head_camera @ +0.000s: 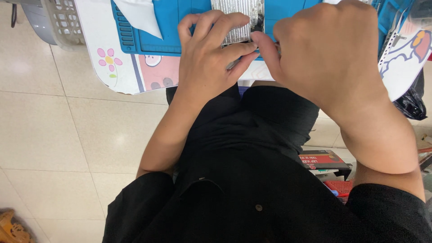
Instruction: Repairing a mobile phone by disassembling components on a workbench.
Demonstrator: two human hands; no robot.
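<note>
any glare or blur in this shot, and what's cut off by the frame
Head view: even, soft light; faint sheen on the floor tiles; the left hand and right hand are sharp, no motion blur; the silvery ridged part and blue mat are cropped by the top edge; wide-angle bending at the table edge.

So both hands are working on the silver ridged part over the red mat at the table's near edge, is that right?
Not quite: the mat is blue, not red, as the head view shows. The rest holds: the left hand and right hand meet at the silver ridged part near the table's near edge.
</note>
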